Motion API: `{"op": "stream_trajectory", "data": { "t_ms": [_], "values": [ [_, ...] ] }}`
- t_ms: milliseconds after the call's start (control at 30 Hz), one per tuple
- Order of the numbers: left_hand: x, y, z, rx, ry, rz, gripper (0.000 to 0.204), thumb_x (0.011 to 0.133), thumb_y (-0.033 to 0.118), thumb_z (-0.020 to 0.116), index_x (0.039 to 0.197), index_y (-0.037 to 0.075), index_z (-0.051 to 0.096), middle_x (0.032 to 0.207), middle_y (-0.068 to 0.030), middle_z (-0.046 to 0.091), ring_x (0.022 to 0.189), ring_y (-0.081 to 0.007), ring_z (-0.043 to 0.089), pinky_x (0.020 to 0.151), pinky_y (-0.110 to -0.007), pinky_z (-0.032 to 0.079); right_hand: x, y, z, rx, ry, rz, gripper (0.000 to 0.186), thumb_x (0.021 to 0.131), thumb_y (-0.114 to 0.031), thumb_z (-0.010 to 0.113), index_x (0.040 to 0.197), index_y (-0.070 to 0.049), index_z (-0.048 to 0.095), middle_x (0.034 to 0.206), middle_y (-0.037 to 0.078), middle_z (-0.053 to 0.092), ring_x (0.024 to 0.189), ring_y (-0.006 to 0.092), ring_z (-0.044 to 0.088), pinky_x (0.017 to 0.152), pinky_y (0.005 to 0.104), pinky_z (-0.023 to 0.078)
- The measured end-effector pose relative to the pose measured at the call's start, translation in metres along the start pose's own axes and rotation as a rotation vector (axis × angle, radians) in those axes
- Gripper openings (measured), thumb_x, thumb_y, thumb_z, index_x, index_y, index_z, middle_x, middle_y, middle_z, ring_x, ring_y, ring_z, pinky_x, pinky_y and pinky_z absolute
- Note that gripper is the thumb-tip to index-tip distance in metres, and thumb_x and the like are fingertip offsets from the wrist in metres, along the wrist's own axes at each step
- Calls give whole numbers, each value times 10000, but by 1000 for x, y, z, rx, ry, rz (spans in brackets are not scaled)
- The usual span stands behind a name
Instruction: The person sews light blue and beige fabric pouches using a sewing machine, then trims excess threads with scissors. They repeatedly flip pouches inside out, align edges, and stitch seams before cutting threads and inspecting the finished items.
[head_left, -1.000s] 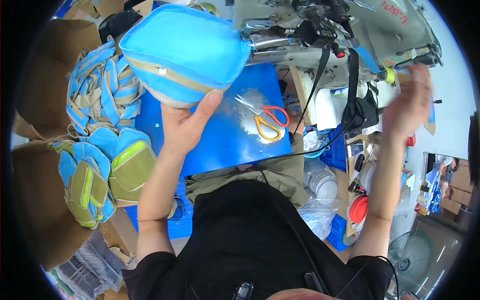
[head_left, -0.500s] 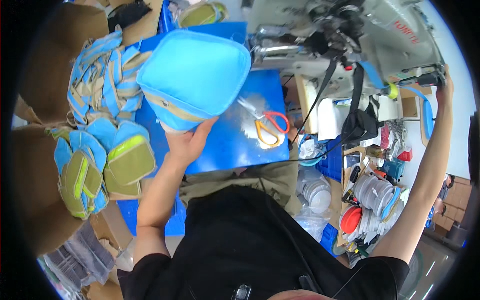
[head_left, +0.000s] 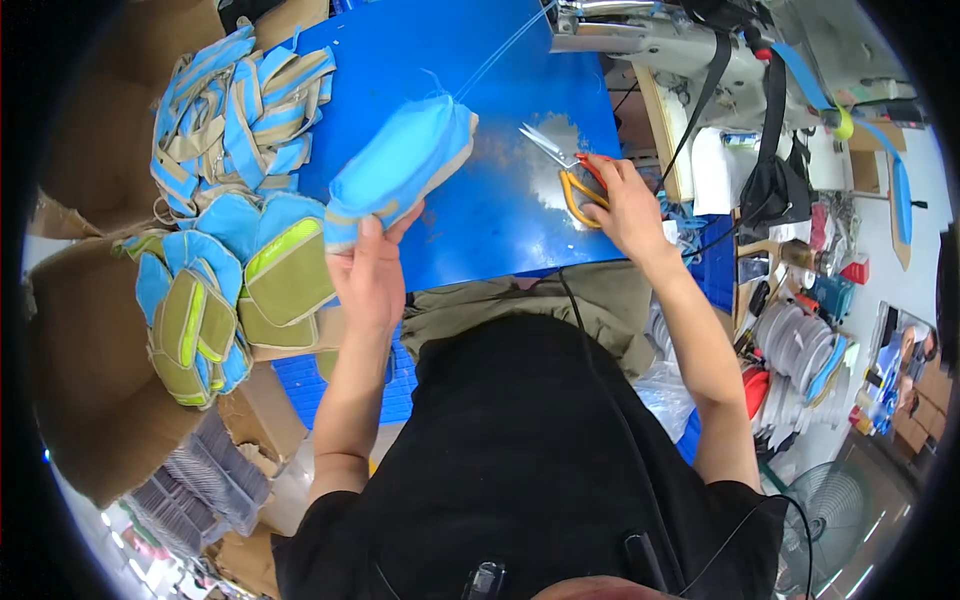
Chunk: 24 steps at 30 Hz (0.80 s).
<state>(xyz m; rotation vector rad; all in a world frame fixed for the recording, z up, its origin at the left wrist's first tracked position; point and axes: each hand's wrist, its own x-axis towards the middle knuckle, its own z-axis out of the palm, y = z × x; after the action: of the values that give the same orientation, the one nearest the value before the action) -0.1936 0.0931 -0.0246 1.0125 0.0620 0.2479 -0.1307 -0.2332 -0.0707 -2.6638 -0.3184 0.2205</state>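
Note:
My left hand (head_left: 370, 275) pinches a light-blue and beige sewn fabric piece (head_left: 400, 165) by its lower end, thumb on top. The piece is tilted and seen nearly edge-on above the blue table (head_left: 480, 235). Thin blue threads run from its far end up to the metal arm of the sewing machine (head_left: 600, 32). To the right, my right hand (head_left: 632, 215) has its fingers on the scissors (head_left: 573, 190), which have one orange and one red handle. The scissors lie on a worn patch of the table, blades pointing far left.
Blue-and-beige straps (head_left: 235, 120) lie heaped at the left edge of the table. Stacked olive-and-blue fabric pieces (head_left: 285, 275) sit below them, beside a cardboard box (head_left: 90, 340). Black straps and a pouch (head_left: 770, 185) hang at the right, with spools (head_left: 790, 335) lower down.
My right hand has come down from the far right of the machine to the scissors. My left hand has turned the fabric piece from face-up to edge-on and lowered it.

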Motion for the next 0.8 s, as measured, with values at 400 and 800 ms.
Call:
{"op": "stream_trajectory", "data": {
  "t_ms": [400,800],
  "values": [
    [14,0,0,-353,92,-276,326,1079,279,470,1306,68,570,1272,-116,678,1151,-241,667,994,-447,559,-3,-45,-29,967,-244,58,645,838,-87,793,1426,-69,528,884,-19,613,748,56,548,685,222,453],
    [17,2,-2,-446,68,-318,310,1067,267,495,1249,48,618,1275,-136,675,1171,-260,655,952,-432,581,13,-88,-46,720,-156,59,593,792,-205,878,1306,-48,626,876,15,629,815,92,568,766,256,488]
  ]
}}
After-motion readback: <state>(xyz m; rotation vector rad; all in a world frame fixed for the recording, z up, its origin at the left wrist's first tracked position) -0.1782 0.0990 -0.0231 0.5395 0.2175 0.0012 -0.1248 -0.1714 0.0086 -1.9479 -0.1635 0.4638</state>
